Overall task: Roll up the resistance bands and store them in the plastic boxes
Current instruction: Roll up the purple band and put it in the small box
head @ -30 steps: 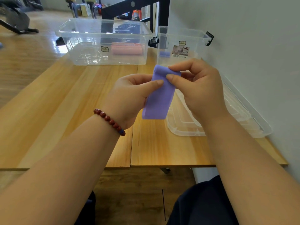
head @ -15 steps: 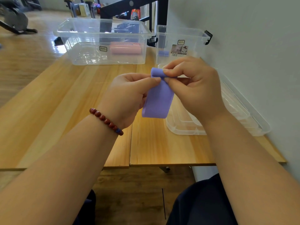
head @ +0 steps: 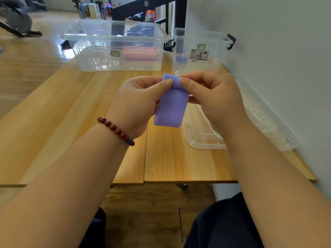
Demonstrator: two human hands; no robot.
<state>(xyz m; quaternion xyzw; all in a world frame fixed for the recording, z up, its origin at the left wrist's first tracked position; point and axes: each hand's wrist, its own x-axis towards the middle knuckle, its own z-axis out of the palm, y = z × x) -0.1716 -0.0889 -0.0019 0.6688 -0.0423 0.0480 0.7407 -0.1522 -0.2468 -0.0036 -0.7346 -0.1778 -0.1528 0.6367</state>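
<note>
Both hands, left hand [head: 141, 101] and right hand [head: 213, 97], pinch the purple band's [head: 172, 108] curled top edge above the table [head: 71, 113], its length hanging toward the person, ready for rolling downward.

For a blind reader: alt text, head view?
Left hand and right hand pinch the top of a purple band above a table. Behind, a large box holds a pink roll, a small box a purple roll; lids lie at right.

On the table [head: 71, 122], the large box [head: 93, 56] stands left of the small box [head: 217, 56], lids [head: 202, 138] nearer.
</note>
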